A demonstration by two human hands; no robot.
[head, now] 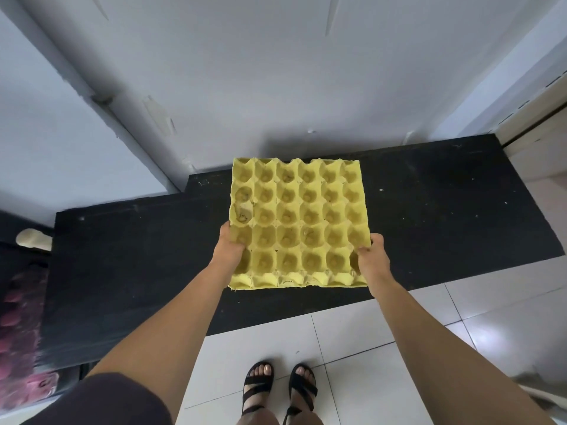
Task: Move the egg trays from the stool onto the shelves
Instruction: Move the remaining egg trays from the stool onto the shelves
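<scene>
A yellow egg tray [299, 222] with empty cups lies level over the black shelf top [445, 210], held at its near corners. My left hand [230, 250] grips the tray's near left edge, thumb on top and fingers underneath. My right hand [369, 256] grips the near right edge the same way. I cannot tell whether the tray touches the shelf or hovers just above it. The stool is out of view.
A white wall [276, 87] rises right behind the shelf. Pink egg trays [18, 326] are stacked at the far left edge, lower down. White floor tiles [383, 348] and my sandalled feet [279, 384] are below. A cream cabinet [540, 130] stands at the right.
</scene>
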